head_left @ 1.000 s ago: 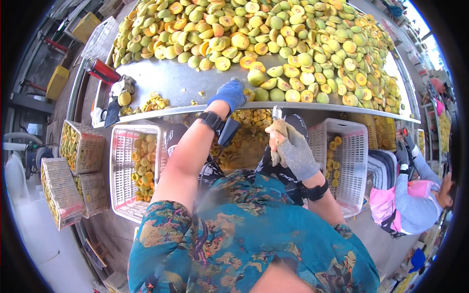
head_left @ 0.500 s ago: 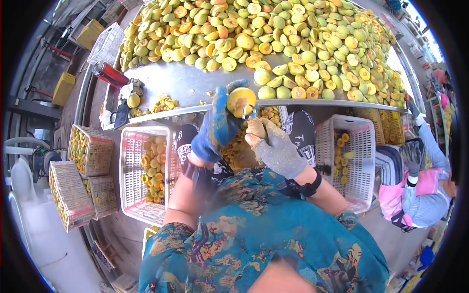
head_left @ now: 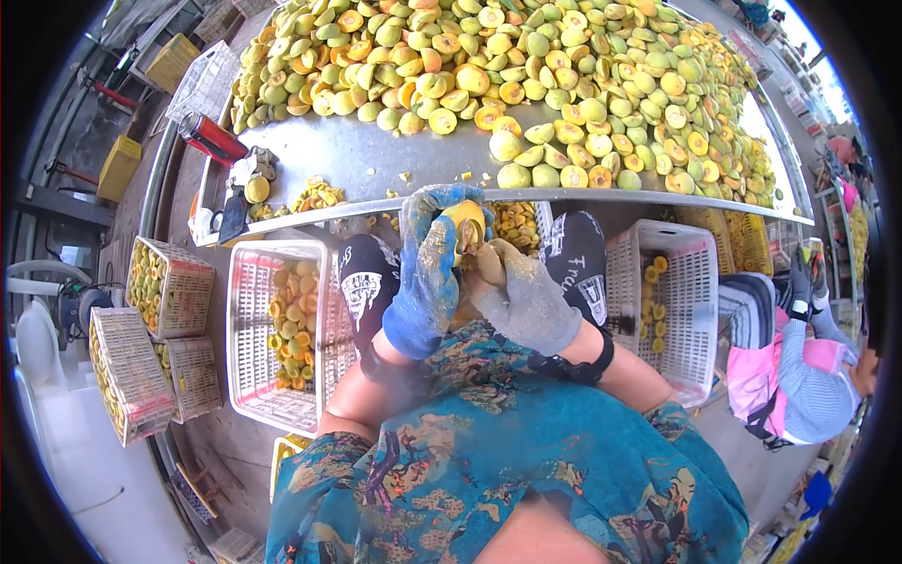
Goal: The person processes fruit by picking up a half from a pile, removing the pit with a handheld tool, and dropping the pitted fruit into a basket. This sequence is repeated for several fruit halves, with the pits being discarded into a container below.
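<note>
My left hand (head_left: 423,277), in a blue glove, is closed around a yellow peach half (head_left: 468,224) above my lap, with its cut side turned to the right. My right hand (head_left: 528,299), in a grey dusty glove, is closed with its fingertips against that cut face. It grips a small coring tool with a metal loop; the fingers and fruit now hide most of the tool. Beneath and beyond the hands, orange-yellow peach scraps (head_left: 515,226) fill a container between my knees.
A metal table (head_left: 348,155) holds a big heap of peach halves (head_left: 564,75) and a red flask (head_left: 212,139). White crates (head_left: 241,329) (head_left: 703,320) with peach halves stand on both sides. Filled crates (head_left: 132,367) are stacked at left. A person in a pink apron (head_left: 756,376) works at right.
Both hands have drawn down toward my lap with the peach half. The left hand has rolled the fruit, and the right fingers have closed in on its cut side, covering the metal loop.
</note>
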Tool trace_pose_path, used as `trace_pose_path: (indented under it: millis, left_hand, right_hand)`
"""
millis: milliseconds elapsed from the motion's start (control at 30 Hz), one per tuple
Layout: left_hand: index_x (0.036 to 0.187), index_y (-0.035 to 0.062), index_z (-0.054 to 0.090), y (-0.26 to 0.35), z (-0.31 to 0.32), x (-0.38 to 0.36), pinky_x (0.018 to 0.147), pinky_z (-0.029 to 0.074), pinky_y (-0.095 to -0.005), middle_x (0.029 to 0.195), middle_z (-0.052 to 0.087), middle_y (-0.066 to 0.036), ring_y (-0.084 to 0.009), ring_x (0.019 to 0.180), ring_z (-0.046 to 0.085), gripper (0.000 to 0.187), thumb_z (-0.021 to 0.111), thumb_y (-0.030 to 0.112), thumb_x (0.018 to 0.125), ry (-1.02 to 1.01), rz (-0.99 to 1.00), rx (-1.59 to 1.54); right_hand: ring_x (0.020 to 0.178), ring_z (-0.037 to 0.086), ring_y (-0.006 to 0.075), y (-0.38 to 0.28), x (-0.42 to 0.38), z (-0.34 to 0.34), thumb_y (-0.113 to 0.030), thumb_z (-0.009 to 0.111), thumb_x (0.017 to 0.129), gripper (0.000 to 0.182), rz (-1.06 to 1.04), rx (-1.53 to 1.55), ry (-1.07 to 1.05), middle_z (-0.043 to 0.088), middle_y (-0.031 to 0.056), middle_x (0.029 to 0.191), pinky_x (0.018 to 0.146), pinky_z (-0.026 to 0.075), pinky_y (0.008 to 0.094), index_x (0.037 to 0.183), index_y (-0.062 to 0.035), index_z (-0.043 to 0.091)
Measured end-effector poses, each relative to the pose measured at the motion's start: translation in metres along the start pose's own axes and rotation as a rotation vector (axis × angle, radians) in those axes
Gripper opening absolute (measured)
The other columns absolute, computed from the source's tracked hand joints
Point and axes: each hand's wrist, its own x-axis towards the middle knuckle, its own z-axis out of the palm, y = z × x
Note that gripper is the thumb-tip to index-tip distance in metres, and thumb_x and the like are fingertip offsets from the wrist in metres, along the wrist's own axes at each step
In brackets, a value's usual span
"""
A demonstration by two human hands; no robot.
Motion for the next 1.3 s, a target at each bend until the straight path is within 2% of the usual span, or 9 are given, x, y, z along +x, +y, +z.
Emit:
trace_pose_path:
  millis: [333, 400, 433, 633, 700, 833, 1067, 1233, 1300]
  left_hand:
    - [0.113, 0.0029, 0.055, 0.007, 0.011, -0.001, 0.079, 0.054, -0.0317, 0.099, 0.063, -0.012, -0.0201, 0.085, 0.063, 0.051, 0.037, 0.049, 0.101, 0.034, -0.144, -0.096]
    - [0.109, 0.0010, 0.057, 0.016, 0.008, -0.004, 0.076, 0.054, -0.0299, 0.096, 0.066, -0.011, -0.0182, 0.081, 0.065, 0.054, 0.034, 0.049, 0.101, -0.101, 0.055, 0.559]
    - [0.102, -0.0011, 0.062, 0.012, 0.007, 0.000, 0.073, 0.054, -0.0276, 0.090, 0.068, -0.011, -0.0169, 0.079, 0.066, 0.057, 0.032, 0.048, 0.102, -0.019, -0.263, 0.004]
    - [0.092, -0.0040, 0.066, 0.017, 0.000, 0.014, 0.077, 0.050, -0.0295, 0.091, 0.068, -0.011, -0.0164, 0.082, 0.062, 0.055, 0.039, 0.043, 0.101, -0.246, -0.263, 0.201]
    - [0.091, -0.0041, 0.066, 0.011, 0.000, 0.013, 0.074, 0.051, -0.0295, 0.090, 0.068, -0.012, -0.0169, 0.081, 0.063, 0.052, 0.042, 0.041, 0.100, -0.282, -0.191, 0.180]
    - [0.091, -0.0020, 0.064, -0.003, 0.009, 0.014, 0.074, 0.051, -0.0293, 0.093, 0.067, -0.011, -0.0157, 0.082, 0.063, 0.046, 0.042, 0.037, 0.101, -0.286, -0.326, -0.298]
    - [0.096, 0.0019, 0.059, -0.021, 0.012, 0.012, 0.060, 0.052, -0.0326, 0.084, 0.065, -0.015, -0.0230, 0.068, 0.062, 0.042, 0.044, 0.042, 0.099, 0.109, -0.595, -0.376]
    - [0.105, 0.0047, 0.056, -0.036, -0.043, 0.013, 0.062, 0.053, -0.0337, 0.093, 0.063, -0.014, -0.0261, 0.073, 0.063, 0.039, 0.043, 0.042, 0.098, 0.239, -0.638, -0.576]
    - [0.113, 0.0018, 0.055, -0.031, -0.055, 0.003, 0.073, 0.054, -0.0340, 0.096, 0.064, -0.013, -0.0247, 0.085, 0.065, 0.027, 0.051, 0.024, 0.097, 0.171, -0.240, 0.297]
  right_hand:
    - [0.069, 0.062, 0.0402, 0.012, -0.001, -0.014, -0.018, 0.059, 0.087, 0.029, -0.174, -0.184, -0.234, 0.058, 0.0227, 0.083, 0.058, 0.049, 0.0461, 0.112, -0.0030, 0.056]
    - [0.069, 0.062, 0.0404, 0.015, -0.002, -0.018, -0.020, 0.059, 0.087, 0.029, -0.232, -0.218, -0.274, 0.058, 0.0229, 0.083, 0.058, 0.049, 0.0459, 0.111, -0.0030, 0.057]
    - [0.070, 0.062, 0.0406, 0.013, -0.002, -0.021, -0.021, 0.060, 0.087, 0.029, -0.185, -0.208, -0.310, 0.059, 0.0233, 0.082, 0.059, 0.049, 0.0455, 0.109, -0.0028, 0.058]
    - [0.070, 0.065, 0.0338, 0.022, -0.003, -0.022, -0.026, 0.062, 0.088, 0.030, -0.100, -0.097, -0.411, 0.063, 0.0189, 0.078, 0.059, 0.049, 0.0400, 0.102, 0.0000, 0.060]
    - [0.059, 0.058, 0.0172, 0.019, -0.003, -0.022, -0.028, 0.063, 0.089, 0.027, 0.541, 0.535, -0.660, 0.058, 0.0059, 0.069, 0.052, 0.044, 0.0311, 0.098, -0.0024, 0.059]
    - [0.051, 0.043, 0.0055, 0.029, -0.010, -0.015, -0.026, 0.063, 0.089, 0.021, 0.723, 1.253, -0.699, 0.046, -0.0020, 0.063, 0.047, 0.035, 0.0218, 0.092, -0.0079, 0.053]
    - [0.050, 0.048, 0.0060, 0.032, 0.007, -0.031, -0.029, 0.062, 0.088, 0.022, 0.770, 0.755, -0.762, 0.052, -0.0024, 0.061, 0.046, 0.036, 0.0220, 0.087, -0.0072, 0.057]
    - [0.063, 0.060, 0.0179, 0.051, -0.003, -0.002, -0.045, 0.062, 0.090, 0.047, 0.099, -0.189, -0.467, 0.065, 0.0026, 0.076, 0.058, 0.048, 0.0344, 0.099, 0.0014, 0.062]
    - [0.061, 0.057, 0.0150, 0.054, -0.005, 0.000, -0.046, 0.060, 0.091, 0.047, 0.270, 0.107, -0.430, 0.064, 0.0018, 0.075, 0.056, 0.047, 0.0321, 0.100, 0.0007, 0.062]
